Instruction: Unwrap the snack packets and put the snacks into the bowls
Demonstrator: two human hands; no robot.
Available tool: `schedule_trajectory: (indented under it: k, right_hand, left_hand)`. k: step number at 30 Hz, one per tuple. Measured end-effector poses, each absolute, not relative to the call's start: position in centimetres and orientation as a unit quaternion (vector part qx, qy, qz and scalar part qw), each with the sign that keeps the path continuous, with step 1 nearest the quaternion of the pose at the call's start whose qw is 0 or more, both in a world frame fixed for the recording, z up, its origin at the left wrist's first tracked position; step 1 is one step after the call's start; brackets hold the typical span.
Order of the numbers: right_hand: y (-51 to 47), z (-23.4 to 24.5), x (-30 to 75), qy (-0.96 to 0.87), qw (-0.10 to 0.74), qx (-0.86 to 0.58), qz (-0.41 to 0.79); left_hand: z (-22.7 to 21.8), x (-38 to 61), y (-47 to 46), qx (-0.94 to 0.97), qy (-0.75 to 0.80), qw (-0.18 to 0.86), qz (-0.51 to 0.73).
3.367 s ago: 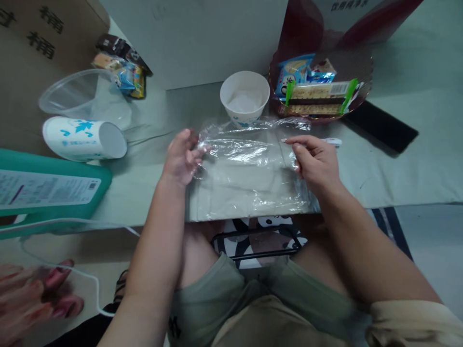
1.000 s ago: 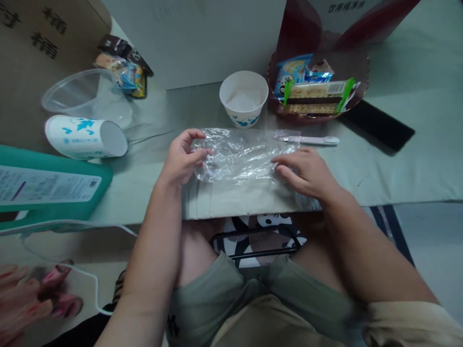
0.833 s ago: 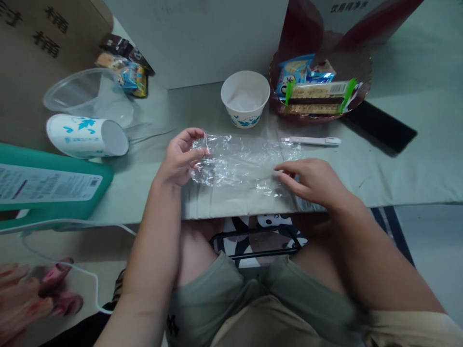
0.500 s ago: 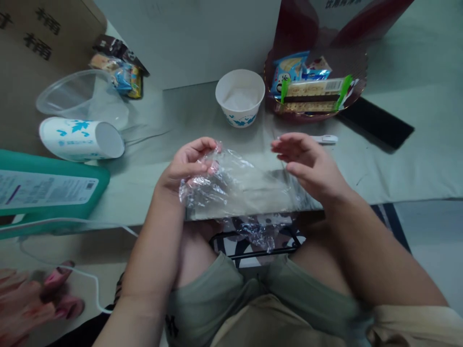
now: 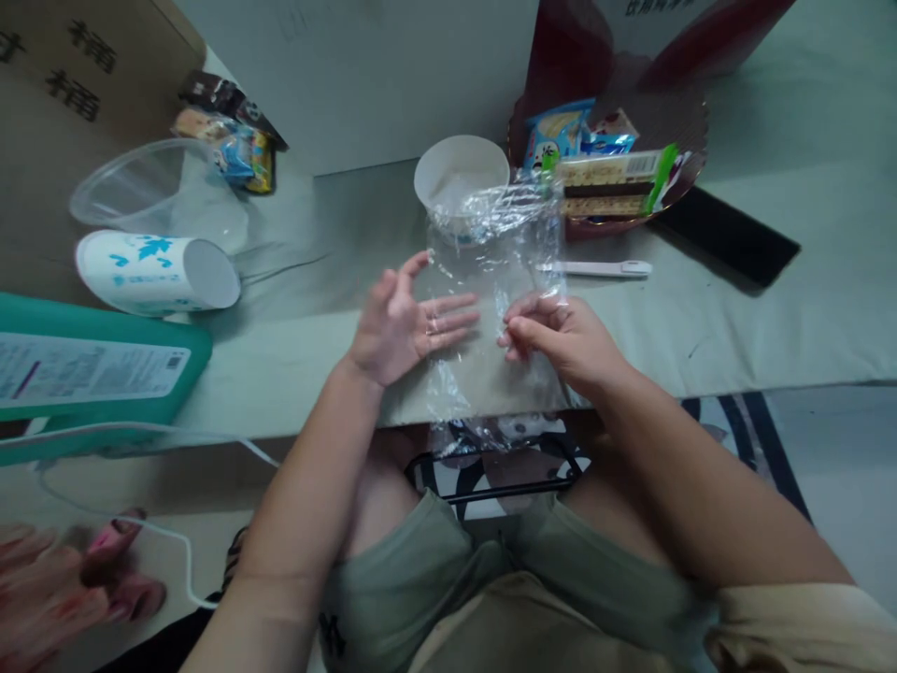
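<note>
A thin, clear plastic bag point(image 5: 491, 262) stretches from the white paper bowl point(image 5: 459, 173) to beyond the table's front edge, with crinkles catching the light. My right hand point(image 5: 564, 341) pinches it near its right side, thumb against fingers. Palm up and fingers spread, my left hand point(image 5: 406, 327) lies at the bag's left side; whether its fingers are under or inside the plastic I cannot tell. The bag's crumpled far end overlaps the front of the bowl. Just beyond my right hand lies a slim white stick-like tool point(image 5: 603, 269), partly behind the plastic.
A snack bowl point(image 5: 609, 229) with wrapped bars stands at the back right, beside a black phone-like slab point(image 5: 729, 238). Leftward are a tipped paper cup point(image 5: 154, 269), a clear plastic container point(image 5: 133, 192), snack packets point(image 5: 238, 150) and a green jug point(image 5: 161, 397). Boxes line the back.
The plastic bag, bunched at my left hand before, is now spread out towards the bowl. My left hand has opened and moved right; my right hand has come down and closed on the plastic.
</note>
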State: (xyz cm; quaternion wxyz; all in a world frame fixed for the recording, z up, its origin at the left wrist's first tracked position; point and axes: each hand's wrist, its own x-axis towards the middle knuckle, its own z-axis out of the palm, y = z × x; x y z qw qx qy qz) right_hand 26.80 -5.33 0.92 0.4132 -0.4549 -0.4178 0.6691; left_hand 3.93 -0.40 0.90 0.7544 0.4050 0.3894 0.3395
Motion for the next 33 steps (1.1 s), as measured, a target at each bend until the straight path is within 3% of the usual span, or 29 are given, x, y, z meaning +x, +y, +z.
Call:
schedule_trajectory:
  k: [10, 15, 21, 26, 29, 33]
  right_hand:
    - [-5.2, 0.6, 27.9, -0.384, 0.465, -0.562, 0.567]
    - [-6.1, 0.9, 28.9, -0.530, 0.489, -0.514, 0.464]
    - [-6.0, 0.4, 28.5, -0.677, 0.397, -0.539, 0.307]
    - [-5.7, 0.6, 28.2, -0.671, 0.454, -0.558, 0.180]
    - [-6.4, 1.4, 28.2, -0.689, 0.481, -0.498, 0.214]
    - [-7.9, 2.3, 27.9, -0.633, 0.487, -0.464, 0.383]
  left_hand:
    - [-0.7, 4.3, -0.6, 0.574, 0.403, 0.545, 0.459]
    - [0.0, 3.4, -1.1, 0.638, 0.375, 0.514, 0.434]
    - [0.3, 3.3, -1.2, 0.725, 0.457, 0.349, 0.378]
    - [0.9, 3.2, -1.0, 0.744, 0.468, 0.273, 0.392]
    - [2.0, 3.2, -1.6, 0.748, 0.449, 0.283, 0.399]
    - [3.0, 3.5, -3.0, 0.722, 0.390, 0.398, 0.410]
